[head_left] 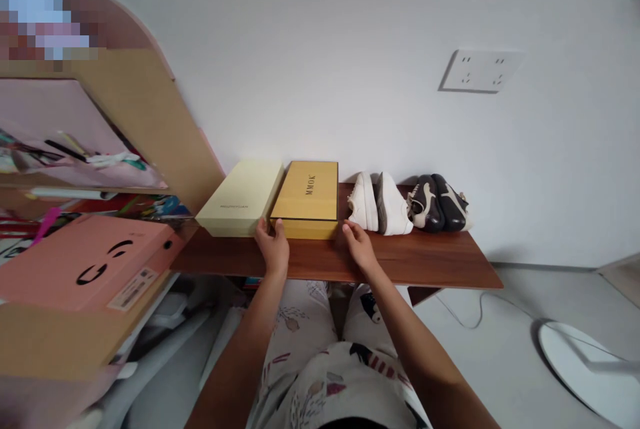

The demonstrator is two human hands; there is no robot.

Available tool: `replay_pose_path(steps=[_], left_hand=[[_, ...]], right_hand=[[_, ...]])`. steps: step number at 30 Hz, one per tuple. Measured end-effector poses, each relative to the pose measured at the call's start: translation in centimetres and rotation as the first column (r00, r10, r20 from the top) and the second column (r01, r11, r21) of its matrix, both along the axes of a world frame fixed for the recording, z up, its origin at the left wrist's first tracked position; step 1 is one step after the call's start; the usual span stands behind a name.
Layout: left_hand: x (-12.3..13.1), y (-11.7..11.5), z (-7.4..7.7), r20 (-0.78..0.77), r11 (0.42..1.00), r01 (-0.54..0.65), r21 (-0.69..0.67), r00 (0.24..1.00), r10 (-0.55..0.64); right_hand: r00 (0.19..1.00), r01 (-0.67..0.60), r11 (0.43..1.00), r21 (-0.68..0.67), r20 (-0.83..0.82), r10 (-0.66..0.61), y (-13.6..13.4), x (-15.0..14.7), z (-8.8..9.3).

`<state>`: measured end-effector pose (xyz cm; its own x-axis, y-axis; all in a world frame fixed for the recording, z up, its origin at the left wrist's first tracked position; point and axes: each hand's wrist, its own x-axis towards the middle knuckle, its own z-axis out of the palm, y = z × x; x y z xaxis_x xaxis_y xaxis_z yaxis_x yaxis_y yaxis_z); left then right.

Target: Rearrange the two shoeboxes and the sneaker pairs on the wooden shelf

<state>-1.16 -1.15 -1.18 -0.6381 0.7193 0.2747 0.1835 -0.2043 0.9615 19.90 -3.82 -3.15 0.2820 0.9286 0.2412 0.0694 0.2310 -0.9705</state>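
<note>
A yellow shoebox (306, 192) marked "MMOK" lies flat on a reddish-brown wooden board (320, 259) against the wall. Beside it on the left is a pale yellow shoebox (243, 195). My left hand (274, 249) is at the yellow box's front left corner, with thumb and forefinger apart. Its thumb appears to touch that corner, and the forefinger is by the pale box's front. Near the front right corner, my right hand (361, 247) has its fingers extended, seemingly just off the box. White sneakers (393, 205) stand to the right, then dark shoes with light stripes (427, 205).
At left, a desk unit (145, 89) holds stationery and a pink box (90, 262) with a black smile-like print. A wall socket plate (483, 71) is at upper right. A white round base (575, 355) and a cable (475, 315) lie on the floor at right.
</note>
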Motion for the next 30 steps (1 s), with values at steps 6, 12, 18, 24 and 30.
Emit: replay_pose_path(steps=[6,12,18,24,30], left_hand=[[7.5,-6.4,-2.1,-0.205,0.915,0.402,0.034,0.899,-0.387],[16.4,-2.3,-3.2,-0.226,0.828,0.542,-0.142,0.797,-0.56],[18.8,4.0,-1.9,-0.016,0.76,0.58,-0.292,0.792,-0.61],[18.6,5.1,1.4,-0.376,0.774,0.521,-0.359,0.679,-0.631],[20.0,4.0,4.2,-0.772,0.802,0.354,-0.481,0.262,-0.579]], right_hand=[[0.846,0.532,0.847,0.011,-0.056,-0.53,-3.0,8.6,-1.2],[0.888,0.459,0.885,-0.08,0.057,-0.456,-1.1,13.9,-2.3],[0.908,0.379,0.914,-0.146,0.247,-0.337,1.0,14.8,-1.3],[0.844,0.254,0.962,-0.096,0.507,-0.173,2.4,15.8,1.9],[0.414,0.183,0.982,-0.04,0.91,-0.04,3.0,15.2,4.5]])
